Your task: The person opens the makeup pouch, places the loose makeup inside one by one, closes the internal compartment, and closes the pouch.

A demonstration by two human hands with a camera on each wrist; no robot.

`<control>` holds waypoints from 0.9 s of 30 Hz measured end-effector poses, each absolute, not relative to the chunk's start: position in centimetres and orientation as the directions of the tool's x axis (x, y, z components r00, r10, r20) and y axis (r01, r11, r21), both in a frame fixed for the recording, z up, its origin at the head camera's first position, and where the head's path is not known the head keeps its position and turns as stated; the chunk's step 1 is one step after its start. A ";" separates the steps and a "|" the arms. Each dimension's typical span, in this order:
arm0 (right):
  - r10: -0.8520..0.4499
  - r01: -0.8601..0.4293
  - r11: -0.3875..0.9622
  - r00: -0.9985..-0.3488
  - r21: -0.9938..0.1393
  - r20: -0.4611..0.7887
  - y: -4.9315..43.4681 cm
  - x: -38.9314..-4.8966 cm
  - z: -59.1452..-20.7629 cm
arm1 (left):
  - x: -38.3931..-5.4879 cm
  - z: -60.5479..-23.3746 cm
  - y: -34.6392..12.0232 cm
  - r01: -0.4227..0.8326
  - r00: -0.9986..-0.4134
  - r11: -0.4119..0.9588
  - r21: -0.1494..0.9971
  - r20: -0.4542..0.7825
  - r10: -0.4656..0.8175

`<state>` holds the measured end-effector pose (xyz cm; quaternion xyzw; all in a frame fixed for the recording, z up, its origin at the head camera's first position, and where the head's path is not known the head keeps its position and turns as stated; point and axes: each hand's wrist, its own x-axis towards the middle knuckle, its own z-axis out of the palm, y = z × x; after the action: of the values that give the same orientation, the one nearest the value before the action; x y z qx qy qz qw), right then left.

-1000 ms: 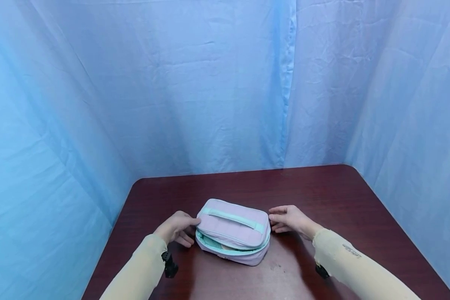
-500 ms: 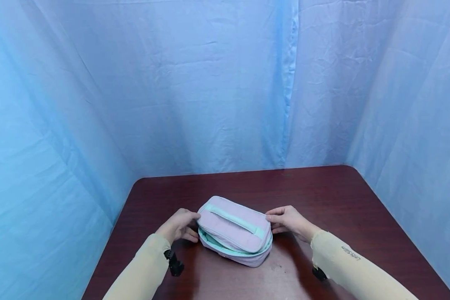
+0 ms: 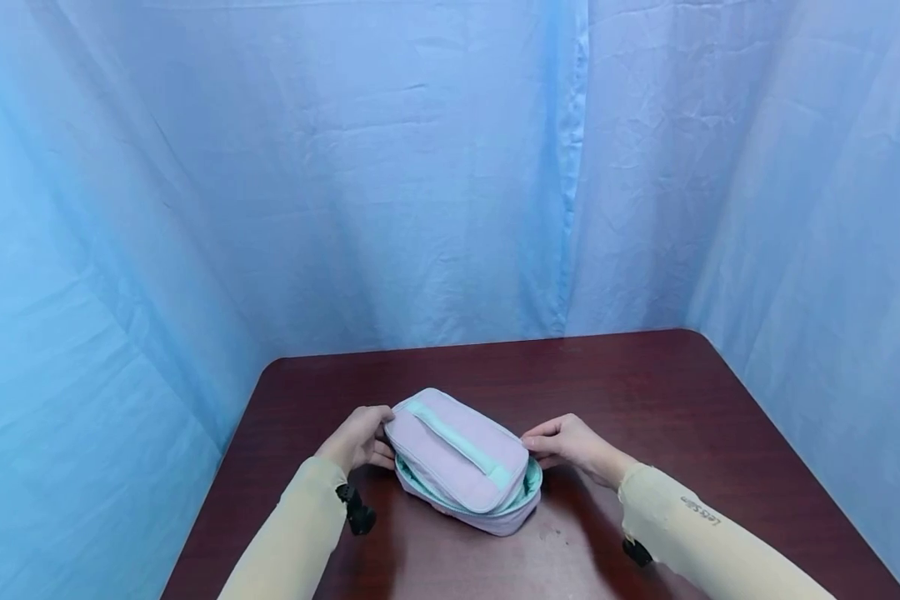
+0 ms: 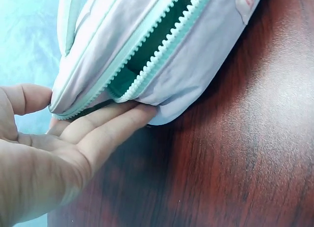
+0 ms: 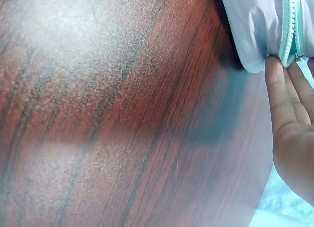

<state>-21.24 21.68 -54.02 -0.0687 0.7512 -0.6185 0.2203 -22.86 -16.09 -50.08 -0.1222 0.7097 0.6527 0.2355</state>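
A lilac zippered bag with a mint carry handle lies on the table. Its lid is unzipped along the front, showing a mint lining, and sits shifted left over the base. At the left end, my left hand pinches the lid's edge, thumb on top; in the left wrist view its other fingers press the bag's side below the zipper teeth. My right hand pinches the back right corner. The right wrist view shows its fingertips by the zipper's end, near a small zipper pull.
The dark reddish wooden table has rounded far corners. Light blue curtains enclose it at the back and both sides. Dark wrist cameras hang under the pale sleeves.
The bag has turned slightly clockwise, and its lid has shifted left over the base, baring lining at the right end. My right fingers, earlier beside the bag, have come onto its corner.
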 end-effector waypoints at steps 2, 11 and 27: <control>-0.386 0.163 0.232 -0.890 -0.959 -0.245 21.5 -21.0 -54.0 | -23.1 -50.1 -16.0 -0.482 -0.859 0.102 0.870 -0.492 0.142; -0.436 0.176 0.212 -0.863 -0.961 -0.254 20.4 -20.1 -54.2 | -24.5 -50.1 -15.6 -0.454 -0.882 0.075 0.888 -0.460 0.099; -0.432 0.185 0.218 -0.862 -0.958 -0.265 22.9 -21.0 -54.5 | -20.8 -49.0 -16.5 -0.409 -0.883 0.436 0.802 -0.469 0.034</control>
<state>-20.97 22.92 -54.54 -0.0832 0.7395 -0.6199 0.2489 -20.83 -16.50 -48.98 -0.1141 0.8201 0.5185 0.2136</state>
